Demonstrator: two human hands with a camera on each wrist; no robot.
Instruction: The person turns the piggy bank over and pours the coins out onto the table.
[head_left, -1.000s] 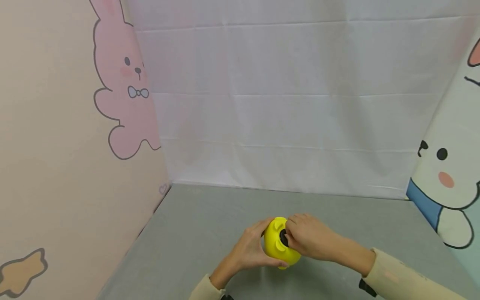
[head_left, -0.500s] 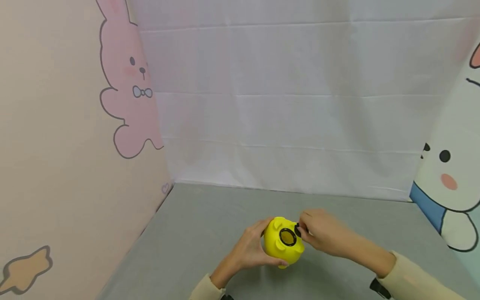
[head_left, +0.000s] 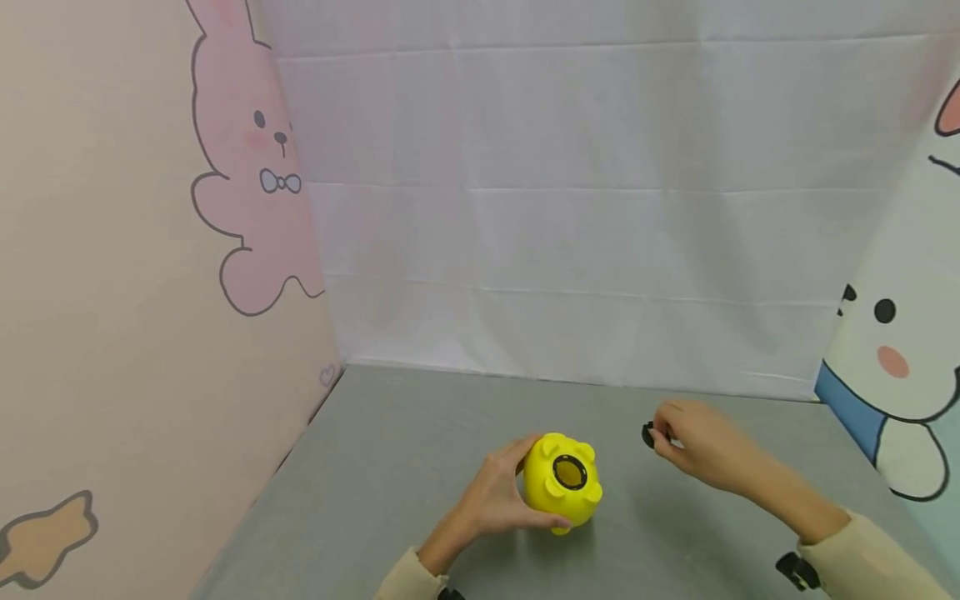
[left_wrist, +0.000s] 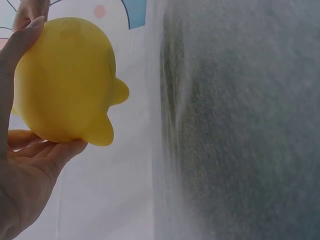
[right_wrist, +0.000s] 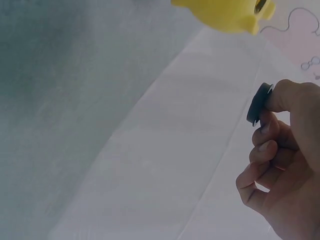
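Gray table (head_left: pixel 405 442) at the bottom, seen from above. Nearest: two sleeves (head_left: pixel 870 558), each with one dark device (head_left: pixel 797 572) at the wrist. Next, two hands. Left hand (head_left: pixel 495 496) grips one yellow toy (head_left: pixel 570 507), thumb on near side, fingers on far side; can't tell if toy touches the table. One round, black-rimmed hole (head_left: pixel 570 472) faces the head camera, four nubs (head_left: pixel 553 487) around it. Right hand (head_left: pixel 705 446) pinches one black cap (head_left: pixel 648 434) between thumb and fingers, in the air, right of the toy and well apart from it, gray surface showing between. Table runs on past both hands; left edge meets one beige wall (head_left: pixel 112 250), far edge meets one white cloth (head_left: pixel 562 208) with creases. Drawings beyond: one pink rabbit (head_left: pixel 247 158) on the left, one white figure (head_left: pixel 915 358) on the right, cut by the frame. Left wrist view gives the toy's smooth side plus two nubs sticking out, hole hidden. Right wrist view has the cap almost edge-on with its lip, other fingers curled beneath, toy cropped at the top border.
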